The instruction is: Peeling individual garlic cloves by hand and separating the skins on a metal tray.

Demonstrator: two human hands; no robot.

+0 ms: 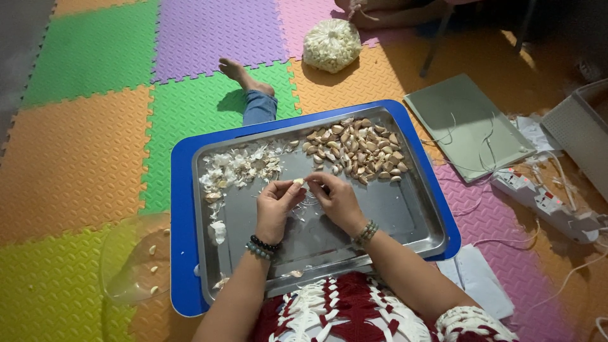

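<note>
Fingertips of the left hand point(277, 204) and right hand point(335, 197) pinch one small garlic clove point(299, 182) between them; its long side runs left to right; it hangs over the middle of the metal tray point(411, 218); unpeeled cloves point(358, 151) pile at the tray's far right; white skins point(237, 168) lie at the tray's far left.

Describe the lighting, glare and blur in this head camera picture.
Head view: light is dim and warm, brightest on the metal tray, which shows soft glare; both hands, left hand and right hand, pinch a garlic clove and cast faint shadows on it; corners darken, edges bend from the wide lens, and the clear bowl looks hazy.
</note>
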